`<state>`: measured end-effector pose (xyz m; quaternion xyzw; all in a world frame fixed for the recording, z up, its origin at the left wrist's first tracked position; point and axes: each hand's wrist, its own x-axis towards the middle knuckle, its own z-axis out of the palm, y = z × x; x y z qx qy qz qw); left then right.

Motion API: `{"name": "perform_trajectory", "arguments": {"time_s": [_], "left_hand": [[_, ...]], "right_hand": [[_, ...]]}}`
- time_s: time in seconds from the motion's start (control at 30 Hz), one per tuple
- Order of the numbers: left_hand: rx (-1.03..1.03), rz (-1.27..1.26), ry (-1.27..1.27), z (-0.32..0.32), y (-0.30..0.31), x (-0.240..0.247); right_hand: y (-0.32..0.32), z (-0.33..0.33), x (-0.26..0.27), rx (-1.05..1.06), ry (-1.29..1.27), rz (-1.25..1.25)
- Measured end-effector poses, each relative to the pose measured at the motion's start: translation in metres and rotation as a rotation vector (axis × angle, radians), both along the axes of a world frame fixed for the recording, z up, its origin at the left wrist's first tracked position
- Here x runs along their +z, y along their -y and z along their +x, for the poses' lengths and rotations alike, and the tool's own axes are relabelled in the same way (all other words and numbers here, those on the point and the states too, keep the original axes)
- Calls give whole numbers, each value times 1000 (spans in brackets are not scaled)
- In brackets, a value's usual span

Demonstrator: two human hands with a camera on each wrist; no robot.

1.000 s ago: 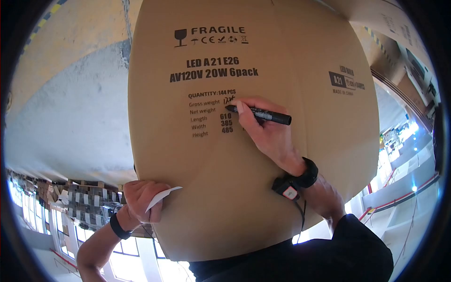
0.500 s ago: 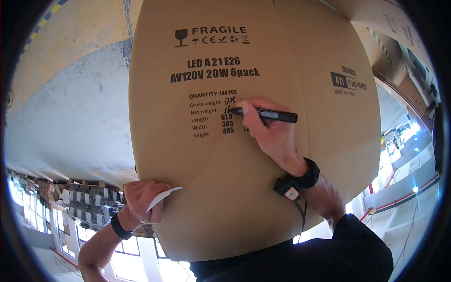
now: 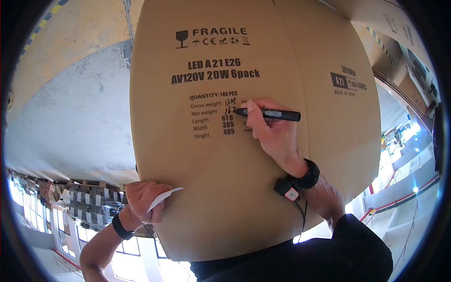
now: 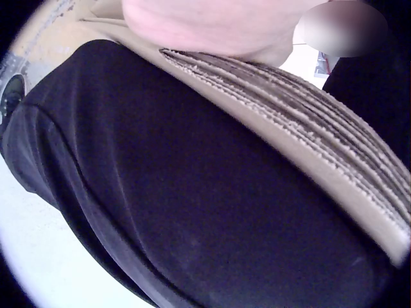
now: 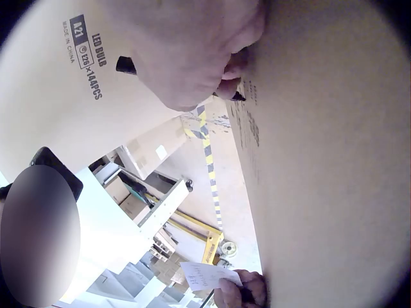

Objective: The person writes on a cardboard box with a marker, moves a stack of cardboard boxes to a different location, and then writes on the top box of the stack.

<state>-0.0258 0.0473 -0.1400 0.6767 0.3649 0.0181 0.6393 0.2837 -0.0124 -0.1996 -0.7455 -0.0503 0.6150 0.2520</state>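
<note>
A flattened cardboard carton (image 3: 221, 188) with black print lies across the person's front. The right hand (image 3: 275, 138) pinches a black marker (image 3: 277, 114), its tip at the handwritten figures on the "Net weight" line, just below others beside "Gross weight". At the carton's near left edge the left hand (image 3: 143, 199) is curled, holding a white slip of paper (image 3: 162, 198). Handwriting shows on that slip in the right wrist view. The left wrist view shows several layered cardboard edges (image 4: 302, 125) under the left hand (image 4: 212, 29), against dark trousers (image 4: 173, 173).
Another printed carton (image 3: 380, 19) is at the upper right. Stacked goods on pallets (image 3: 89, 202) stand at the left. The right wrist view shows a yellow pallet jack (image 5: 209, 240) and yellow-black floor tape (image 5: 208, 160). A cable (image 3: 304, 218) hangs from the right wrist's camera.
The marker has moved slightly down and right. New figures, reading about 16.2, have appeared beside "Net weight", and the gross weight figures are uncovered. The left hand stays at the edge with the slip.
</note>
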Motion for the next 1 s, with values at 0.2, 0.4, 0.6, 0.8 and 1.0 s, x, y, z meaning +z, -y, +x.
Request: {"name": "perform_trajectory", "arguments": {"time_s": [0.2,0.4,0.6,0.8,1.0], "left_hand": [[-25,2,-4,1,-3,1],[-2,-22,4,1,-2,1],[1,32,5,3,0,1],[-19,36,-16,2,1,0],[-123,99,-49,11,-10,4]], "right_hand": [[-1,2,1,20,24,-33],[-3,2,1,3,12,-59],[-4,14,3,-105,74,5],[-3,47,-1,37,-9,55],[5,49,-13,150,9,84]]}}
